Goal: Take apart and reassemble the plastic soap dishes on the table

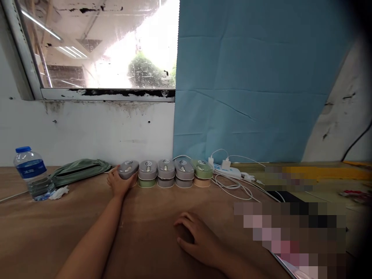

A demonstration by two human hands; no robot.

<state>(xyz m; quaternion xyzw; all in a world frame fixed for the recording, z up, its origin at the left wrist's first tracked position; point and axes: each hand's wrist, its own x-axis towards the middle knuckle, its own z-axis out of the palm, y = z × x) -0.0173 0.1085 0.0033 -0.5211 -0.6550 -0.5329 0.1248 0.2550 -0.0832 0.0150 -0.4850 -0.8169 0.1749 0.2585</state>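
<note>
My left hand (120,184) is wrapped around the leftmost grey lidded box (128,167), fingers on its left side and thumb on its right. What lies under this box is mostly hidden by the hand. To its right stands a row of small lidded boxes stacked in twos: a grey box (148,170) over a green one, two grey pairs (166,170) (184,170), and a green box (202,169) over a peach one. Round stickers mark their lids. Nearer to me, my right hand (199,238) hovers over or rests on the table, thumb and fingers apart, holding nothing.
A water bottle (33,174), a crumpled tissue (59,192) and a green pouch (81,171) are at the left. White cables (232,186) and a power strip (228,169) lie right of the boxes. Part of a flat device (286,267) shows beside a blurred-out area.
</note>
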